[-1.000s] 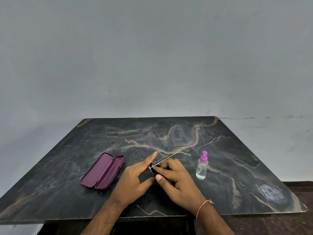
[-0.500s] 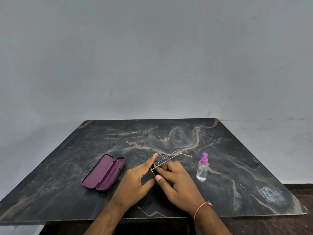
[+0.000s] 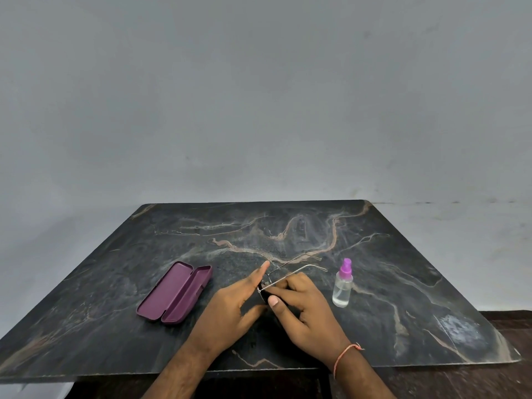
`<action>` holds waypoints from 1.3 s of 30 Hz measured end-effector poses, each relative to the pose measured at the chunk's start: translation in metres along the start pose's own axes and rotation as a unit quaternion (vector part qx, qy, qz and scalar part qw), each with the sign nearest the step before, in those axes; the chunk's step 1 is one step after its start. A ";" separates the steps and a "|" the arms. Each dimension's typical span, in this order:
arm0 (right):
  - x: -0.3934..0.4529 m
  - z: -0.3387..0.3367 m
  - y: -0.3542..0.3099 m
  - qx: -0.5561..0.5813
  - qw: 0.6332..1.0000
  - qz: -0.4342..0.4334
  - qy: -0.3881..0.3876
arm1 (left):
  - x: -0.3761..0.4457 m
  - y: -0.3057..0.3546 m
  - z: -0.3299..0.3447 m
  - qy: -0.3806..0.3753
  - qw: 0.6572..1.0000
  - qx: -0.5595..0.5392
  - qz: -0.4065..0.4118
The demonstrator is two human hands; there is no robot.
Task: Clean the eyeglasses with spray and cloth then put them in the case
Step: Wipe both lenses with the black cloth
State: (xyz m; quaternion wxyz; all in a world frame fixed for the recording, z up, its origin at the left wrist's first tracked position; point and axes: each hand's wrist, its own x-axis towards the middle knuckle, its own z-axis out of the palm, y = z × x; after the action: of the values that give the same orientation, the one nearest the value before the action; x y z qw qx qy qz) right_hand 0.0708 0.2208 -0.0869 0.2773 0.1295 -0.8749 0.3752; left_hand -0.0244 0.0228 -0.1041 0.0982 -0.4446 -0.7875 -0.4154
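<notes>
A person's left hand [image 3: 230, 309] and right hand [image 3: 302, 308] meet over a dark veined marble-look table [image 3: 403, 283], both closed on thin wire-framed eyeglasses [image 3: 290, 273] with temples spread toward the far side; the left forefinger is extended. A dark cloth [image 3: 266, 295] shows between the hands. An open plum hard case [image 3: 175, 292] lies left, a clear spray bottle with purple nozzle [image 3: 342, 286] right. No lettering is legible.
</notes>
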 end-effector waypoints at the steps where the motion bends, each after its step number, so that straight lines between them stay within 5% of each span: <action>1: 0.001 0.001 0.001 -0.012 1.000 0.006 -0.012 | 0.000 0.000 0.000 -0.002 1.000 0.003 0.004; 22: -0.013 -0.004 0.000 0.003 0.993 0.085 0.087 | 0.005 0.003 0.002 -0.015 0.994 0.095 0.046; 39: -0.036 -0.025 -0.002 0.281 0.916 0.231 0.169 | 0.004 0.009 -0.002 -0.095 0.993 0.065 0.021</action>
State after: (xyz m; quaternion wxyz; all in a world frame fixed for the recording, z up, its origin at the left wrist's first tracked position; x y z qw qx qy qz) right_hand 0.1110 0.2387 -0.0925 0.2789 -0.0687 -0.6788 0.6758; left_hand -0.0194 0.0263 -0.0960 0.0606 -0.4913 -0.8088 -0.3174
